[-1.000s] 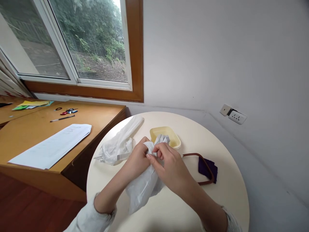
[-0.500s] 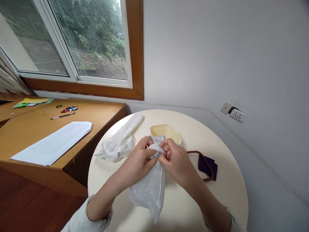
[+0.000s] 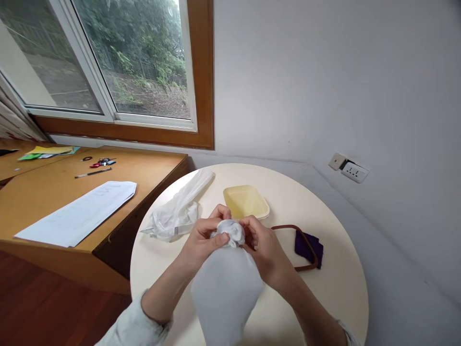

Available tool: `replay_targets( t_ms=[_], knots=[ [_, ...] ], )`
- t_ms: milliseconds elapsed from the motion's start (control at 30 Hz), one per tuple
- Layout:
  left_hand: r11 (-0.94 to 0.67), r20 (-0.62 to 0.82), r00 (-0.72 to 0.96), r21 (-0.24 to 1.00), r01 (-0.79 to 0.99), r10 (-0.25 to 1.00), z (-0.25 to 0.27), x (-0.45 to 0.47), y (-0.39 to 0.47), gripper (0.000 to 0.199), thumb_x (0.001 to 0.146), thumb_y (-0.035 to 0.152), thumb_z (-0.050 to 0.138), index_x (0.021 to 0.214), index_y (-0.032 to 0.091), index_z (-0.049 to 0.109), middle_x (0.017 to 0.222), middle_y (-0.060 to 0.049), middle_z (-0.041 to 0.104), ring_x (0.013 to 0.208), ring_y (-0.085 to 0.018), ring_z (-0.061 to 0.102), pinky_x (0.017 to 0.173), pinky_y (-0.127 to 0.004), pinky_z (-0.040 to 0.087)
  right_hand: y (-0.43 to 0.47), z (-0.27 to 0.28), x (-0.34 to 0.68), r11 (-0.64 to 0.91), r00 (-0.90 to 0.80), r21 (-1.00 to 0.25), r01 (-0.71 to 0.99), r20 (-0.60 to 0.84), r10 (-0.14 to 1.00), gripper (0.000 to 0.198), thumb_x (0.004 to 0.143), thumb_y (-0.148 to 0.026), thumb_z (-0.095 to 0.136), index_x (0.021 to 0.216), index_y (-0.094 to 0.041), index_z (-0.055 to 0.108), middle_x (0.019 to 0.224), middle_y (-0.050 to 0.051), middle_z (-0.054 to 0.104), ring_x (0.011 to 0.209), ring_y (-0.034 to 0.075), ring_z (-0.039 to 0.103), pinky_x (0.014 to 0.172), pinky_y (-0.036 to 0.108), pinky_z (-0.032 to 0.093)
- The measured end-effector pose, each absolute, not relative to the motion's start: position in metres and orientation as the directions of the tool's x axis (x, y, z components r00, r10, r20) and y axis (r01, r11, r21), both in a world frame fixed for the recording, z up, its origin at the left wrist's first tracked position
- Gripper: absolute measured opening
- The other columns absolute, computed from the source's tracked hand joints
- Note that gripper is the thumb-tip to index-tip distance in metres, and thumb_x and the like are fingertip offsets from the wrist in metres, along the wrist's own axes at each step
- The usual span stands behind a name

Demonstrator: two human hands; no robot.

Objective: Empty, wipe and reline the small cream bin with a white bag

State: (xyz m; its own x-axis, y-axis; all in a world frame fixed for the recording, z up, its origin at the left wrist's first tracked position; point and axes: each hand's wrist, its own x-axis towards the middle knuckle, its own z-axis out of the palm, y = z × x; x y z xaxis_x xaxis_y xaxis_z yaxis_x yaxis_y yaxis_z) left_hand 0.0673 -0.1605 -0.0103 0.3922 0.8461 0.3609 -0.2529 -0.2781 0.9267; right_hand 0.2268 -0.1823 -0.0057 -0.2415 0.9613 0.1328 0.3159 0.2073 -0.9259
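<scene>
Over the near half of the round table, a white plastic bag hangs puffed out below its bunched neck. My left hand pinches that gathered neck from the left, thumb on the front of the bunch. From the other side my right hand grips the bunch, its fingertips curled in and partly hidden behind the plastic. Just beyond the hands stands a pale yellow plastic container. Right of my right hand lies a brown rounded frame, resting partly over a folded dark purple cloth.
A second crumpled white plastic bag lies on the left of the round table. On the wooden desk at left are white paper sheets, a pen, keys and coloured papers. The wall has a socket.
The bag in my hands has swollen and hangs lower and fuller. Its loose top is now a tight, rounded bunch, and my hands have shifted slightly down around it.
</scene>
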Motion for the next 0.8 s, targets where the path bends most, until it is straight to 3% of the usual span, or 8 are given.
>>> replay_targets(
  t_ms=[100,200,300,433,633,800],
  knots=[
    [-0.193,0.282,0.385,0.947,-0.255,0.879,-0.013,0.07,-0.161,0.034,0.072,0.047,0.064,0.062,0.015,0.059,0.087,-0.004,0.036,0.069,-0.012,0.041,0.059,-0.025,0.039,-0.18,-0.013,0.225,0.152,-0.279,-0.951,0.269,0.074,0.957,0.013,0.073,-0.022,0.054,0.086,-0.021,0.052,0.068,-0.004,0.055,0.057,0.01,0.045,0.05,0.02,0.035],
    [-0.264,0.28,0.379,0.96,-0.094,0.882,-0.011,0.067,-0.16,0.033,0.076,0.045,0.06,0.066,0.014,0.06,0.088,-0.005,0.037,0.074,-0.014,0.04,0.064,-0.025,0.04,-0.178,-0.019,0.225,0.154,-0.281,-0.939,0.308,0.065,0.958,0.013,0.073,-0.023,0.054,0.086,-0.021,0.053,0.066,-0.004,0.054,0.056,0.01,0.045,0.05,0.021,0.034],
    [-0.341,0.276,0.437,0.937,0.077,0.856,-0.006,0.059,-0.158,0.031,0.082,0.042,0.055,0.069,0.015,0.063,0.086,-0.005,0.039,0.084,-0.017,0.041,0.075,-0.026,0.04,-0.181,-0.02,0.226,0.243,-0.258,-0.911,0.333,0.159,0.953,0.027,0.075,-0.02,0.051,0.102,-0.023,0.053,0.063,-0.005,0.048,0.054,0.01,0.043,0.051,0.021,0.034],
    [-0.378,0.244,0.552,0.915,0.14,0.797,-0.001,0.051,-0.158,0.03,0.085,0.04,0.05,0.077,0.015,0.065,0.09,-0.007,0.044,0.093,-0.019,0.042,0.086,-0.029,0.039,-0.187,-0.018,0.223,0.362,-0.288,-0.866,0.345,0.27,0.919,0.042,0.076,-0.017,0.05,0.116,-0.026,0.051,0.066,-0.005,0.045,0.056,0.009,0.042,0.054,0.02,0.037],
    [-0.369,0.27,0.584,0.928,0.054,0.766,-0.011,0.051,-0.158,0.023,0.081,0.037,0.057,0.08,0.016,0.066,0.096,-0.008,0.047,0.096,-0.02,0.047,0.089,-0.032,0.04,-0.184,-0.018,0.219,0.328,-0.289,-0.88,0.343,0.233,0.928,0.023,0.073,-0.02,0.055,0.096,-0.022,0.054,0.07,-0.003,0.056,0.058,0.01,0.048,0.053,0.021,0.038],
    [-0.305,0.301,0.481,0.95,-0.073,0.823,-0.025,0.054,-0.159,0.019,0.072,0.026,0.069,0.083,0.016,0.058,0.097,-0.006,0.054,0.09,-0.018,0.053,0.082,-0.03,0.043,-0.18,-0.025,0.216,0.177,-0.268,-0.974,0.141,0.135,0.954,0.011,0.075,-0.023,0.055,0.083,-0.022,0.047,0.063,-0.005,0.054,0.052,0.01,0.049,0.05,0.021,0.04]
  ],
)
